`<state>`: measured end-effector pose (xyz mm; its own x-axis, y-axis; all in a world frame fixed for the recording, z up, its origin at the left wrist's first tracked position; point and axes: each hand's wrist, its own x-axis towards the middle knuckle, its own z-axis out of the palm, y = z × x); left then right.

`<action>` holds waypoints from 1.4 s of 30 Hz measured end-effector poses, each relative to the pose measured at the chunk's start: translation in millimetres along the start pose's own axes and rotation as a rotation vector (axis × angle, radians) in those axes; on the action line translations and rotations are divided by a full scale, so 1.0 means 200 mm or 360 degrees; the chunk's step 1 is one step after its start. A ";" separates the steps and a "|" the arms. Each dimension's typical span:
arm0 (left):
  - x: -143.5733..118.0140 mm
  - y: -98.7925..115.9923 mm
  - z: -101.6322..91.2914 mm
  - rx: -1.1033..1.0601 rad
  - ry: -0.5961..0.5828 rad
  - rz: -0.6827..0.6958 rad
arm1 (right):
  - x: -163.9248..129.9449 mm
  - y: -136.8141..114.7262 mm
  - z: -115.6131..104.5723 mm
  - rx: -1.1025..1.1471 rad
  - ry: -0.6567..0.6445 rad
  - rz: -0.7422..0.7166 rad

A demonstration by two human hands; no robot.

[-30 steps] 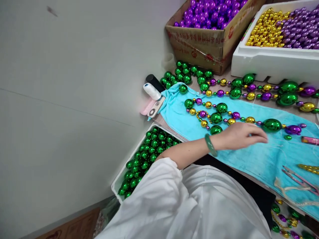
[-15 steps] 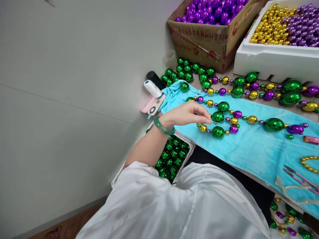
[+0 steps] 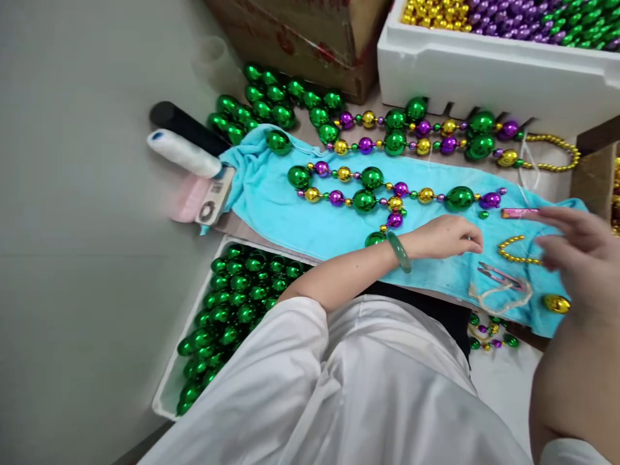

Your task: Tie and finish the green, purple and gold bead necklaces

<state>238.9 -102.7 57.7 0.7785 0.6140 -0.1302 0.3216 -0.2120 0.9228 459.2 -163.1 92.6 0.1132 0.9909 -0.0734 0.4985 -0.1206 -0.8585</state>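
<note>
Left hand (image 3: 443,236) is laid curled on terry towel (image 3: 290,216), nothing gripped; right hand (image 3: 578,248) is blurred, fingers spread, beside glossy bead strand (image 3: 387,190).

Bead strand (image 3: 387,194), frame centre: glossy, mirror-bright metallic-look finish in green, purple and gold. Turquoise cloth (image 3: 271,206) beneath: matt, soft terry-like weave. Box (image 3: 460,71), upper right: white foam, matt, slightly grainy. Carton (image 3: 310,39), top centre: brown cardboard, dull. Bangle (image 3: 399,251) at the wrist: smooth, polished green.
</note>
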 end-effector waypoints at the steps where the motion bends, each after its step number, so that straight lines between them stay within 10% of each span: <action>1: 0.05 -0.02 0.01 -0.0002 -0.0029 0.0016 | 0.03 0.03 0.08 0.0192 -0.0269 0.0062; 5: 0.09 -0.10 -0.02 0.0059 -0.0077 0.0000 | 0.10 0.12 0.29 0.0239 -0.0745 0.0466; 17: -0.59 -0.22 0.04 0.1634 0.0042 -0.0347 | 0.10 0.22 0.18 -0.0255 -0.0585 0.0630; 22: -0.68 -0.30 -0.14 0.1873 0.0183 -0.0477 | 0.14 0.23 0.19 -0.0432 -0.0645 0.0544; 31: -0.78 -0.34 -0.47 0.2474 0.0141 -0.0730 | 0.01 0.11 0.63 -0.0547 -0.0655 -0.0104; 34: -0.78 -0.33 -0.49 0.2451 0.0080 -0.0737 | -0.01 0.13 0.47 -0.0874 -0.0512 -0.0306; 38: -0.69 -0.28 -0.48 0.2134 0.0350 -0.0639 | 0.02 0.30 -0.01 -0.1616 -0.0097 -0.0043; 42: -0.40 -0.14 -0.35 0.1512 0.0525 -0.0354 | 0.06 0.47 -0.32 -0.1924 -0.0236 -0.0033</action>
<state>130.4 -92.2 67.3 0.5085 0.8607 -0.0250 0.8455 -0.4936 0.2037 561.3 -165.3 43.8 0.0359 0.9810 -0.1908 0.9871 -0.0050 0.1600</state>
